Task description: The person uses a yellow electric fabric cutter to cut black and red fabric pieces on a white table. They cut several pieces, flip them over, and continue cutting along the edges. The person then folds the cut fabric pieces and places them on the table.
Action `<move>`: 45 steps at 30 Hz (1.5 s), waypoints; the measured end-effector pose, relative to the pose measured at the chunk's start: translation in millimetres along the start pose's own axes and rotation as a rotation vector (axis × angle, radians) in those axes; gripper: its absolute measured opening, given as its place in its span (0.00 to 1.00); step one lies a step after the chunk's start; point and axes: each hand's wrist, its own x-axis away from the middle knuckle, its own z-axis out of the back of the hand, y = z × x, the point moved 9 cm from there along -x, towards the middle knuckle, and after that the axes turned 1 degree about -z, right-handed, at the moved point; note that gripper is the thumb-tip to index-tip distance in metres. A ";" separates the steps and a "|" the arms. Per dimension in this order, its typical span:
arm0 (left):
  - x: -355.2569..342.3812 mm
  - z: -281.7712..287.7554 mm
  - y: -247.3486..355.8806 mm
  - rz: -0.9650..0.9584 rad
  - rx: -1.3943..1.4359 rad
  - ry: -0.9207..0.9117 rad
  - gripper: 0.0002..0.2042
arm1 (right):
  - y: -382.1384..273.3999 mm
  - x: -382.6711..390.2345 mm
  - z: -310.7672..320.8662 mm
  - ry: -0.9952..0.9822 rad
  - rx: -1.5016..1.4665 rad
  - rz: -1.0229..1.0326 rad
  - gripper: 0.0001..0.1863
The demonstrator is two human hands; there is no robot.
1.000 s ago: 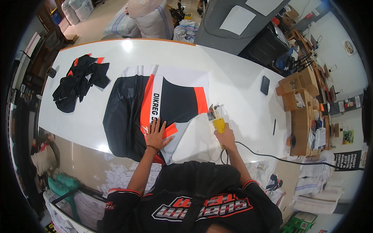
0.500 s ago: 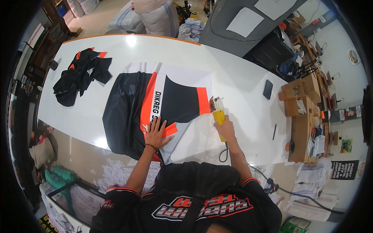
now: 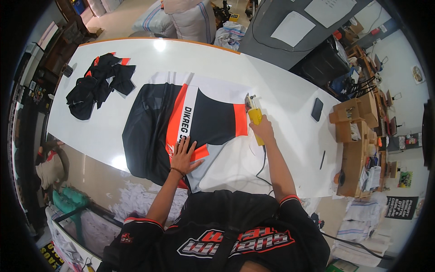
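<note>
Cutter [image 3: 255,117] has crept further up the fabric [image 3: 199,122] edge, my right hand [image 3: 263,131] wrapped around it, left hand [image 3: 183,156] spread flat on the cloth.

We're seeing a small dark phone [image 3: 317,109] lying screen-up on the white counter [image 3: 290,97], brown cardboard boxes [image 3: 353,111] stacking just beyond its right edge, and a black sign [image 3: 402,207] sitting lower right.

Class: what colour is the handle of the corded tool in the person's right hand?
Yellow: the cutting tool, seen in the head view.
</note>
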 end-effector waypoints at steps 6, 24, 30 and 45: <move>-4.0 2.6 0.3 0.015 -0.006 -0.027 0.42 | 7.3 -18.8 9.9 -0.054 -0.113 0.087 0.31; -113.0 -134.3 305.8 -0.487 -0.047 -0.474 0.36 | 307.4 143.4 92.4 -0.218 -0.837 -0.417 0.22; -100.7 -152.6 327.1 -0.668 0.031 -0.398 0.23 | 373.2 139.5 86.9 -0.133 -0.878 -0.397 0.22; 120.5 18.6 42.4 0.570 0.207 -0.688 0.28 | 392.9 98.5 149.5 0.776 0.027 -0.198 0.26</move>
